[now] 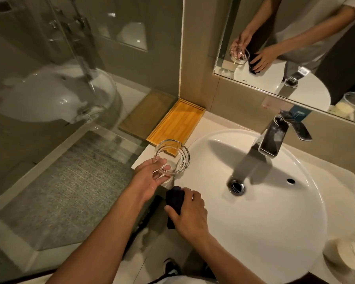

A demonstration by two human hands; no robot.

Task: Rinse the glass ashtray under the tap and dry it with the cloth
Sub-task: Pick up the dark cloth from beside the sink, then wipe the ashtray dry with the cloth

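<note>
My left hand (pixel 150 177) grips the near rim of a round clear glass ashtray (pixel 173 155), holding it just above the counter at the left of the basin. My right hand (pixel 190 214) is closed over a dark cloth (pixel 174 198) that lies on the front left rim of the white sink (pixel 275 232). The chrome tap (pixel 272 138) stands at the back of the basin, well to the right of the ashtray. No water runs from it. The drain (pixel 237 187) is open.
A bamboo tray (pixel 178 121) sits on the counter in the back left corner. A mirror (pixel 295 44) hangs behind the tap. A glass jar (pixel 348 251) stands at the right. A glass shower partition (pixel 70 99) borders the counter's left edge.
</note>
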